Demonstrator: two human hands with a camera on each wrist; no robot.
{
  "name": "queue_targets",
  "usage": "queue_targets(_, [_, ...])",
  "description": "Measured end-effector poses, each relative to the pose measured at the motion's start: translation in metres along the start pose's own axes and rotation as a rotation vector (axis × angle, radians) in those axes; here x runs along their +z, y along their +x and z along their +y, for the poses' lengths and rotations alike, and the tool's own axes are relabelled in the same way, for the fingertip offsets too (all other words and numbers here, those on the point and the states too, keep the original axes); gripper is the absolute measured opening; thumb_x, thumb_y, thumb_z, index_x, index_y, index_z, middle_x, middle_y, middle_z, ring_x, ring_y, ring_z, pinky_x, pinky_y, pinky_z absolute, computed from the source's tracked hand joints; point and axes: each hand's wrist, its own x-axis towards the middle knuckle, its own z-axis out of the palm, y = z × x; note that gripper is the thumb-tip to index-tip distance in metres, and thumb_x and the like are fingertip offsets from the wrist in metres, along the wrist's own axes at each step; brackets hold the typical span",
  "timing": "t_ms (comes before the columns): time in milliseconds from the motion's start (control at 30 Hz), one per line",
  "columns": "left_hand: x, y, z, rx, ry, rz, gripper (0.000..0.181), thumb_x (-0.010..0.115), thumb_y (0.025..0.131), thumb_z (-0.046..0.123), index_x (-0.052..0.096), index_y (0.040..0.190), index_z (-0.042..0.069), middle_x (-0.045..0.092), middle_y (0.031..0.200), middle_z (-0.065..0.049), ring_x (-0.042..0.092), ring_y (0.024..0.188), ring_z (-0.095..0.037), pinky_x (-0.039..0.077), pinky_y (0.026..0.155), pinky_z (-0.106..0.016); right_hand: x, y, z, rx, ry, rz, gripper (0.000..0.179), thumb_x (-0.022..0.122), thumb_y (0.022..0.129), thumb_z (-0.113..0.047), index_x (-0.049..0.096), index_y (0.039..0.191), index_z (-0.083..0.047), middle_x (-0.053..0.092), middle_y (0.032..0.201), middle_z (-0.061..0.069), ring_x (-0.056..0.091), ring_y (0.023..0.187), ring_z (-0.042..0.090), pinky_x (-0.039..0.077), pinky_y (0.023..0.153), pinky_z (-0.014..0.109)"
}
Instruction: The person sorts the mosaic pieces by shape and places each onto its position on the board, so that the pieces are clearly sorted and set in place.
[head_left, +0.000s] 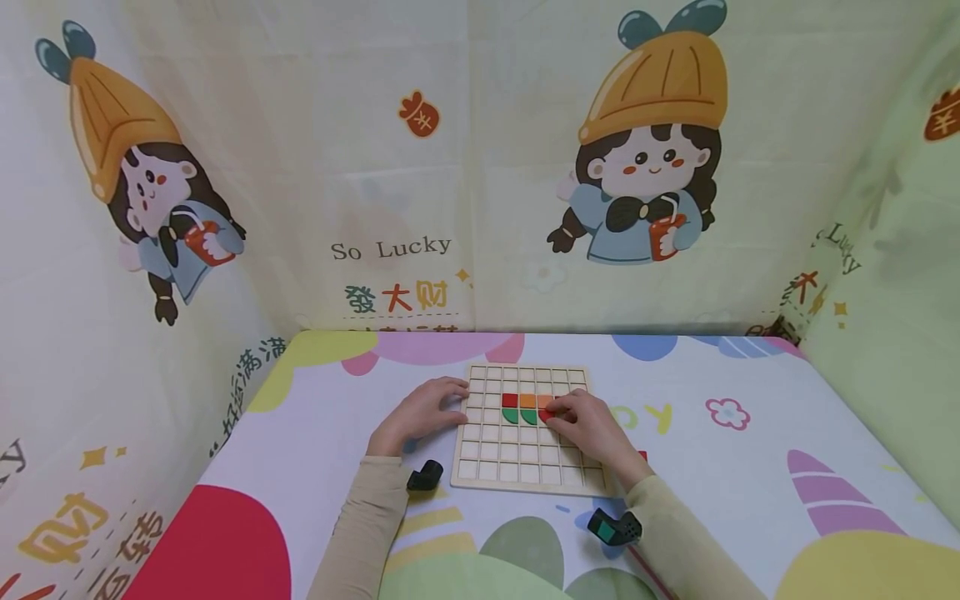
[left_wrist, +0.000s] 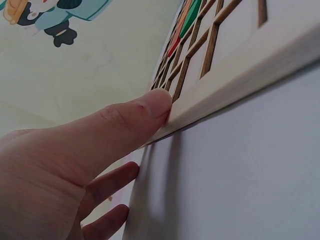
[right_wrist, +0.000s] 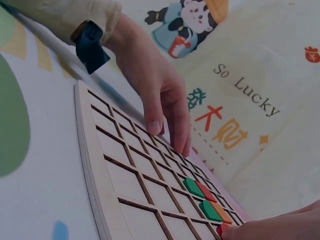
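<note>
A wooden grid board point(head_left: 525, 485) lies on the table. My left hand point(head_left: 423, 412) is at its left edge; in the left wrist view the thumb point(left_wrist: 157, 102) touches the board's rim, with the other fingers stretched out beside it. Near the board's middle, my right hand point(head_left: 592, 425) pinches a small red piece point(head_left: 545, 415) with a curved edge, right at a square of the grid. Beside it sit two green quarter-round pieces point(head_left: 529, 416). The row above holds a red square point(head_left: 510, 400) and orange squares point(head_left: 528, 401); the right fingers cover part of this row.
Another red piece point(head_left: 642, 456) shows from behind my right wrist. Black wrist cameras point(head_left: 426, 476) sit on both forearms. A printed cloth point(head_left: 517, 167) hangs behind and beside the table, which has a colourful patterned cover point(head_left: 712, 475).
</note>
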Motion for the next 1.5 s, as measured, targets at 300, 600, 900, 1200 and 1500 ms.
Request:
queue_targets(300, [-0.001,-0.001,0.001,0.000,0.000,0.001,0.042,0.077,0.085,0.021,0.067,0.122,0.005,0.057,0.136,-0.006,0.047,0.132,-0.026,0.036,0.112,-0.042,0.001,0.000,0.000,0.024,0.007,0.011,0.019,0.076,0.085,-0.015,0.075,0.103,-0.009,0.063,0.095,0.001,0.055,0.079,0.013,0.051,0.074,0.032])
queue_targets(600, [-0.003,-0.003,0.005,-0.007,-0.003,-0.001,0.042,0.076,0.086,0.020,0.066,0.124,0.003,0.056,0.137,-0.007,0.045,0.133,-0.027,0.034,0.113,-0.043,-0.004,0.000,0.000,0.053,0.032,0.017,0.020,0.075,0.086,-0.015,0.075,0.105,-0.009,0.065,0.100,0.003,0.060,0.086,0.016,0.053,0.079,0.036])
queue_targets(900, [-0.002,-0.001,0.003,-0.003,-0.001,-0.005,0.042,0.076,0.087,0.021,0.066,0.124,0.004,0.056,0.137,-0.006,0.045,0.133,-0.026,0.034,0.113,-0.042,-0.027,-0.009,0.010,0.188,0.091,0.027,0.025,0.070,0.091,-0.022,0.071,0.113,-0.011,0.063,0.112,0.006,0.059,0.089,0.019,0.052,0.073,0.030])
queue_targets(1200, [-0.002,-0.001,0.001,-0.003,0.004,-0.002,0.043,0.076,0.087,0.021,0.065,0.124,0.004,0.056,0.137,-0.006,0.045,0.133,-0.026,0.035,0.113,-0.042,-0.052,-0.024,0.027,0.222,0.058,0.040,0.036,0.067,0.093,-0.026,0.064,0.125,-0.008,0.064,0.116,0.012,0.062,0.098,0.025,0.055,0.080,0.038])
queue_targets(1500, [-0.002,0.000,0.000,0.006,0.009,-0.007,0.043,0.076,0.087,0.021,0.065,0.125,0.004,0.056,0.138,-0.007,0.045,0.133,-0.026,0.034,0.113,-0.041,-0.073,-0.045,0.043,0.230,0.042,0.055,0.036,0.067,0.094,-0.026,0.064,0.124,-0.007,0.065,0.113,0.012,0.062,0.098,0.028,0.053,0.077,0.034])
